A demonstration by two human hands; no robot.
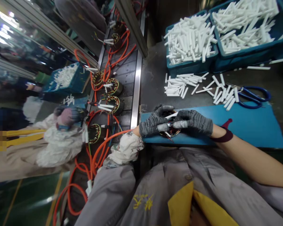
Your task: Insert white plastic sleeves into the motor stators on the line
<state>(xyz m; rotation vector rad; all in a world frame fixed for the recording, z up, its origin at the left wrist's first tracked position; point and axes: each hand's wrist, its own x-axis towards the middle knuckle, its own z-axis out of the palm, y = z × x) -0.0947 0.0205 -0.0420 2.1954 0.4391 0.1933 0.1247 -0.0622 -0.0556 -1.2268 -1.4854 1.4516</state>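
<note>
My left hand (153, 123), in a grey knit glove, is at the left side of a round wound coil part (170, 133) on the blue mat. My right hand (193, 121), gloved the same way, is at its right side. The fingertips of both hands come together over the coil, pinched around something small, perhaps a wire end, too small to make out. A white tube (171, 115) lies between the hands above the pinch, and another short white piece shows below it. The fingers hide much of the coil.
Blue bins (190, 67) of white tubes stand at the back right. Loose tubes (179, 85) and blue-handled scissors (252, 96) lie before them. Left, a conveyor (128, 91) carries several coils and orange cables. Across it, a person's gloved hands (69, 116) work.
</note>
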